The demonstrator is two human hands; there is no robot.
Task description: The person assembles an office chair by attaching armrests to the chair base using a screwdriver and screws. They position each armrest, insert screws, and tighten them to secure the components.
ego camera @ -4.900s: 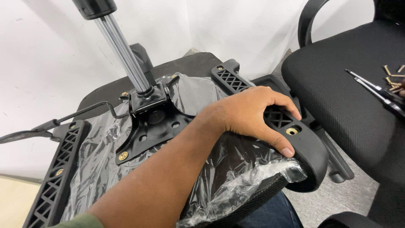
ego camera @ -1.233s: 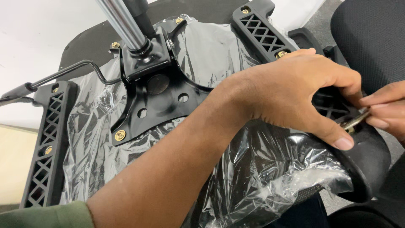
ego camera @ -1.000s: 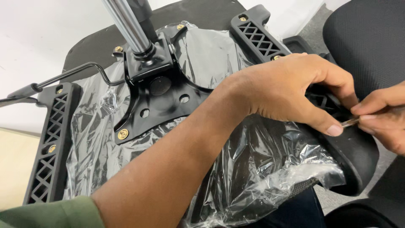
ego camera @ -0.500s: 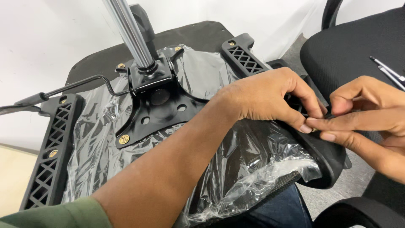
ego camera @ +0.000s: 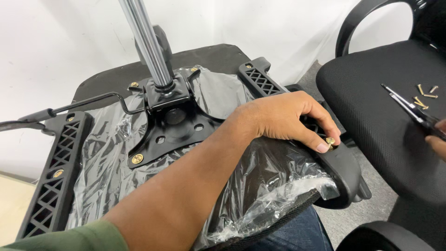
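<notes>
Head view: the left hand [ego camera: 283, 121] rests on the black armrest [ego camera: 341, 167], fingertips pinching a brass screw [ego camera: 330, 141]; the right hand [ego camera: 437, 139], at the frame's edge, grips pliers [ego camera: 411, 108] over the neighbouring chair seat [ego camera: 371, 107].

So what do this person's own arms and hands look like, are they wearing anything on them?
The left hand is bare: no glove, ring or watch shows. Its forearm is bare too, and a green sleeve covers the arm only near the bottom edge of the picture. Of the right hand just a small bare part shows at the right edge, so its sleeve cannot be seen.
</notes>
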